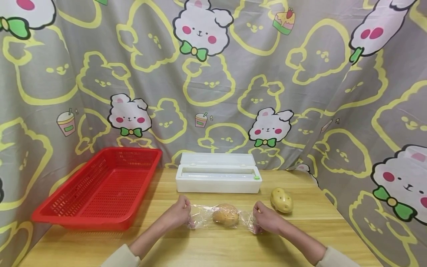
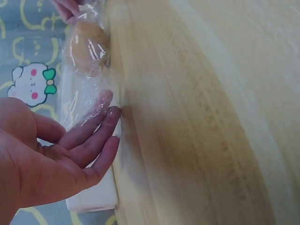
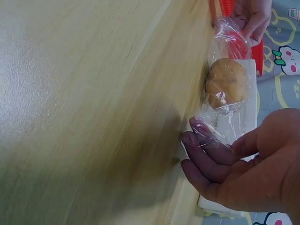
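Clear plastic wrap [image 1: 204, 214] is stretched around a light brown potato [image 1: 226, 216] in the head view, near the middle of the wooden table. My left hand [image 1: 179, 213] pinches the left end of the film, and my right hand [image 1: 268, 218] pinches the right end. In the left wrist view the thumb and fingers of the left hand [image 2: 61, 154] meet at the film. From the right wrist, the potato [image 3: 227, 84] shows through the wrap, beyond the right hand [image 3: 239, 173]. Whether the potato touches the table is unclear.
A white wrap dispenser box [image 1: 218, 186] with its lid raised stands behind the hands. To its right lies a shiny yellowish potato [image 1: 281, 200]. A red plastic basket [image 1: 113, 196] is at the left. A patterned curtain [image 1: 213, 92] encloses the table's back and sides.
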### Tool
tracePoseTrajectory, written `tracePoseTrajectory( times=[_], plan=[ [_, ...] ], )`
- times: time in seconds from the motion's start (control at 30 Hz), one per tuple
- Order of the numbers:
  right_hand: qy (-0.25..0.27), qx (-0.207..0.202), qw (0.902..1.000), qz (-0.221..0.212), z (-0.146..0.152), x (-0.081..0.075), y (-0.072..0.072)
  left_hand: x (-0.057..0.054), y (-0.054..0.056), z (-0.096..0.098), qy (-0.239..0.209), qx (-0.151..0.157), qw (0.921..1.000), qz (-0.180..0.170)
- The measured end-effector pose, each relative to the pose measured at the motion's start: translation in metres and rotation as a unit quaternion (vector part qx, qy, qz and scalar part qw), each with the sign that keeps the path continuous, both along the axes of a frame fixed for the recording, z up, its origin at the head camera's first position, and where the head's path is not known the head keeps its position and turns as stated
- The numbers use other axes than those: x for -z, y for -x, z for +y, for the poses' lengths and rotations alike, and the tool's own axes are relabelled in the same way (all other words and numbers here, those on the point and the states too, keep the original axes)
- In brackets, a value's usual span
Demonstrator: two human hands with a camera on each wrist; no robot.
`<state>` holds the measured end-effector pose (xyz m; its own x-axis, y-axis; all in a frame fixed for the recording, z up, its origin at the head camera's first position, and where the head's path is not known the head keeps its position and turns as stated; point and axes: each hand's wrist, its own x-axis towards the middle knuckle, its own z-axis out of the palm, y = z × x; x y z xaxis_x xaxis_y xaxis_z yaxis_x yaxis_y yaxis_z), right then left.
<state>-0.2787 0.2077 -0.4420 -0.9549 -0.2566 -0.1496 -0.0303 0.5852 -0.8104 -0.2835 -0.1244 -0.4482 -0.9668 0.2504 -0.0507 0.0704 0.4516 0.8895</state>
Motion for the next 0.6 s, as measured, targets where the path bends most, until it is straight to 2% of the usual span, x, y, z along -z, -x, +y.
tracePoseTrajectory(
  times=[0.2,0.5,0.6],
  plan=[
    [-0.006,-0.003,0.9999,0.010,-0.002,-0.002,-0.002,0.001,0.002,0.000,0.011,-0.008,0.9999,0.007],
    [-0.029,-0.032,0.9990,0.014,0.000,-0.015,-0.010,0.001,0.001,-0.001,0.004,0.028,0.9987,0.044],
    [-0.020,-0.040,0.9990,0.004,0.002,-0.016,-0.013,0.003,0.002,-0.005,0.003,0.039,0.9979,0.052]
  ],
)
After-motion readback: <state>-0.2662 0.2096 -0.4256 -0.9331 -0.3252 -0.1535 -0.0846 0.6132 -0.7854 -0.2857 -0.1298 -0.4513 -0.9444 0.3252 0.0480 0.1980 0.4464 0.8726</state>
